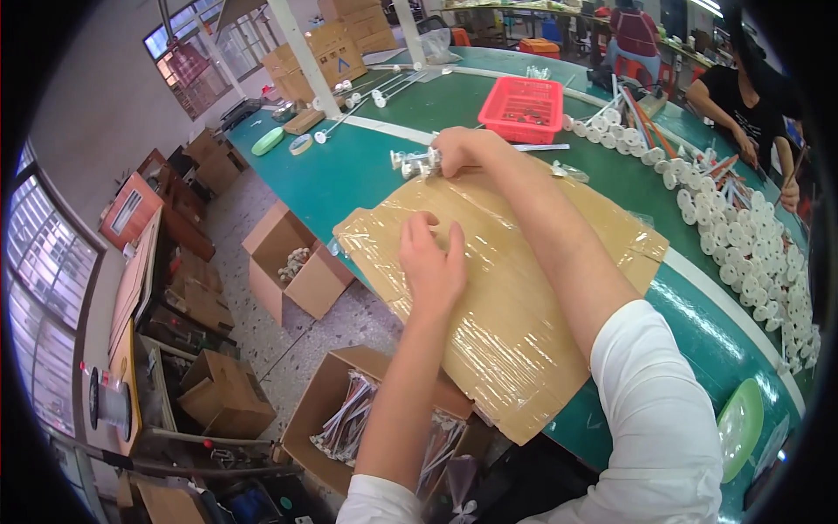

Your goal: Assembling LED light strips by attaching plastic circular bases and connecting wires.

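Observation:
My right hand reaches out to the far edge of a tape-covered cardboard sheet. Its fingers are closed around a small bunch of rods with white round ends; the ends stick out on the left, and a pale rod shows on the right. Most of the grip is hidden by the hand itself. Over the left part of the cardboard is my left hand, empty, with thumb and fingers apart. The cardboard lies on a green table.
Beyond my right hand stands a red plastic basket with small pieces inside. Many white discs on rods are heaped at the right. A carton of rods stands below left. A co-worker sits across the table.

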`<state>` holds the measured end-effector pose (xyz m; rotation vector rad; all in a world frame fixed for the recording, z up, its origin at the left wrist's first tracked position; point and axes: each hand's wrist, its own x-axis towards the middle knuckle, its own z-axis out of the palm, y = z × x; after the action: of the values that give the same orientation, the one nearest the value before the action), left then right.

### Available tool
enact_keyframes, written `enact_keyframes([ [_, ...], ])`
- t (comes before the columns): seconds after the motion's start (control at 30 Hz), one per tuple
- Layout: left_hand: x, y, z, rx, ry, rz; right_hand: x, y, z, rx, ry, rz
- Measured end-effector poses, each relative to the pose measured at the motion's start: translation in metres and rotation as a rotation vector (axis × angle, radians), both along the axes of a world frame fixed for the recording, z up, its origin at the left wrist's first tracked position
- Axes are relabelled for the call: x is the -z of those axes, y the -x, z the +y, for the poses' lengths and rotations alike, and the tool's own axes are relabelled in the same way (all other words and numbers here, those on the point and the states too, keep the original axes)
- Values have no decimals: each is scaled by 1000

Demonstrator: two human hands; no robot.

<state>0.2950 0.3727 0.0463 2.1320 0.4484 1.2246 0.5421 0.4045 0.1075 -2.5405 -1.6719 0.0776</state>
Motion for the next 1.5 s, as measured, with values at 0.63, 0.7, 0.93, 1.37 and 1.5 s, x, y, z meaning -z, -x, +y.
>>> enact_keyframes([
  [0.63, -3, 9, 2, -308, -53, -401, -33, 85, -69, -304, -483, -101],
  [0.7, -4, 11, 4, -308, -57, -412, -42, 95, -85, -321, -469, -109],
  [0.93, 4, 14, 14, -50, 214, -633, -9, 116, -138, -458, -356, -320],
  [1.37, 0, 6, -9, 69, -325, -311, 24, 156, -133, -86, -222, -246],
  [1.5, -4, 11, -8, 80, -414, -244, 10, 164, -155, -70, -177, -254],
])
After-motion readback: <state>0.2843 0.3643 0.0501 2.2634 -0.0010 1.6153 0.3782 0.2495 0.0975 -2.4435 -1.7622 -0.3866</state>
